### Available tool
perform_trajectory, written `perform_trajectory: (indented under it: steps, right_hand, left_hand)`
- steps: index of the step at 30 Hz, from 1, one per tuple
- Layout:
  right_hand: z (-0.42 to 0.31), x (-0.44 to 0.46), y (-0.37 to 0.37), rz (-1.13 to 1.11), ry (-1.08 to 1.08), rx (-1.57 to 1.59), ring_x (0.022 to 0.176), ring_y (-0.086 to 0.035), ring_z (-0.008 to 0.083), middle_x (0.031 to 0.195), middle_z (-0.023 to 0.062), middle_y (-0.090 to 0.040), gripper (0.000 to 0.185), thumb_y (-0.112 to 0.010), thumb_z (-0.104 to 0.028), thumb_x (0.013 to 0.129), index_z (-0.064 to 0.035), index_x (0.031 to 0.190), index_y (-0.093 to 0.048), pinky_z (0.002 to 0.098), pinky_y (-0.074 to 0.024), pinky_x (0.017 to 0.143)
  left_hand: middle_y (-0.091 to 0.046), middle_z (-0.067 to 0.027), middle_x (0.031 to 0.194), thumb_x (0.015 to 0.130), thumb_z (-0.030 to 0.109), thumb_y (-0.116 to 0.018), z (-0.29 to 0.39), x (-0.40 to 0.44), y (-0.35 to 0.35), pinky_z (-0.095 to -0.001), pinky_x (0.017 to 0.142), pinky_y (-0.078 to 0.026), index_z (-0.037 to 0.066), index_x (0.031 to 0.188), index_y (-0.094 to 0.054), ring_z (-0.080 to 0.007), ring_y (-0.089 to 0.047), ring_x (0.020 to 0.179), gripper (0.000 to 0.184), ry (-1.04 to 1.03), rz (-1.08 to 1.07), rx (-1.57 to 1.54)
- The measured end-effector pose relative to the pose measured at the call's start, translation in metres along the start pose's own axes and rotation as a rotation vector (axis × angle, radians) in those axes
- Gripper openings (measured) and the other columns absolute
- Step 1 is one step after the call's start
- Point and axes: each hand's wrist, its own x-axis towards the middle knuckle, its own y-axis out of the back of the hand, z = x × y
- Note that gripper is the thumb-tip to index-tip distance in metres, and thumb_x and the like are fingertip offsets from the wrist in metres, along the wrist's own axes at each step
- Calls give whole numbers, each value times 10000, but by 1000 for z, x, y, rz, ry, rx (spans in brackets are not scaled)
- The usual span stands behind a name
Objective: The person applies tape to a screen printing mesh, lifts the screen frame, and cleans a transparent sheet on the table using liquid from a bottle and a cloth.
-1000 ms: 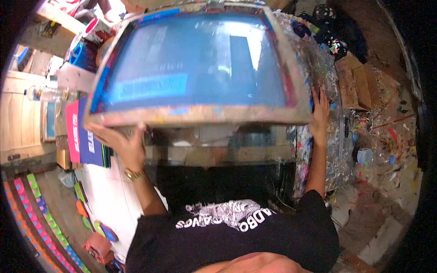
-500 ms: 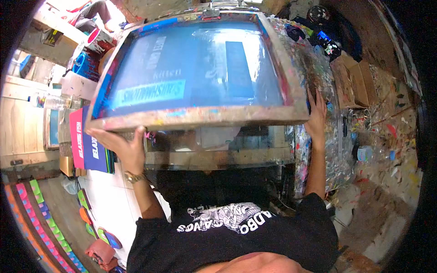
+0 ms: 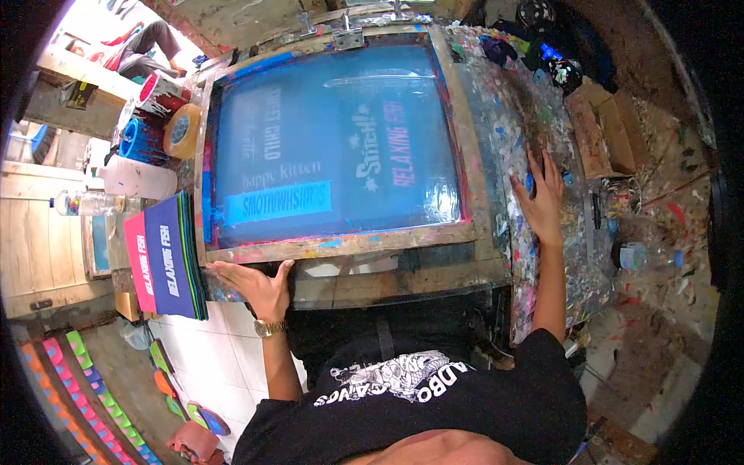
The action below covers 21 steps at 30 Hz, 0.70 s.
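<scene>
A wooden-framed printing screen with blue mesh lies flat in front of me, hinged to a metal clamp at its far edge. Lettering such as "happy kitten" and "RELAXING FISH" shows in the mesh. At the screen's near left corner is my left hand, fingers stretched out and thumb apart, beside the wooden edge; whether it touches the frame I cannot tell. My right hand rests with fingers spread on the paint-splattered tabletop, to the right of the screen. It holds nothing.
Left of the screen, a stack of printed sheets reads "RELAXING FISH". Behind it stand paint tubs and a tape roll. An open cardboard box and a plastic bottle are at right. Another person's leg shows at upper left.
The screen has come down from a raised tilt to lying flat. My left hand has moved right and lower in view; the right hand stays on the tabletop, fingers now more spread.
</scene>
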Motion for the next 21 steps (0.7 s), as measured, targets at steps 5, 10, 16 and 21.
perform_trajectory:
  steps: [5,10,16,21]
  right_hand:
    - [0,0,2,4,10,-31,1435,-279,371,1566,170,-309,659,-590,-488,928,-146,1472,-445,502,-179,1174]
    - [0,1,1,18,11,-30,1430,-292,372,1557,169,-326,658,-602,-489,921,-146,1463,-458,505,-192,1169]
    - [-3,-4,9,16,-51,-33,1433,-289,381,1561,154,-328,646,-608,-476,912,-156,1456,-469,507,-200,1169]
    - [-2,-2,8,15,-23,-28,1428,-292,389,1559,169,-320,666,-617,-474,896,-162,1462,-456,508,-201,1172]
  left_hand:
    - [115,-373,1552,668,758,-699,3,-1,4,-538,1204,29,-163,1447,152,-473,113,1469,1477,43,-50,15]
    - [61,-370,1561,657,769,-696,-1,-1,0,-529,1206,20,-170,1463,81,-458,78,1479,1461,11,15,1]
    - [38,-342,1577,705,836,-566,-3,-2,1,-518,1205,29,-161,1476,51,-428,57,1491,1402,-66,75,72]
    - [17,-348,1574,684,782,-659,1,-1,6,-529,1206,21,-154,1481,42,-439,43,1489,1415,-1,22,46]
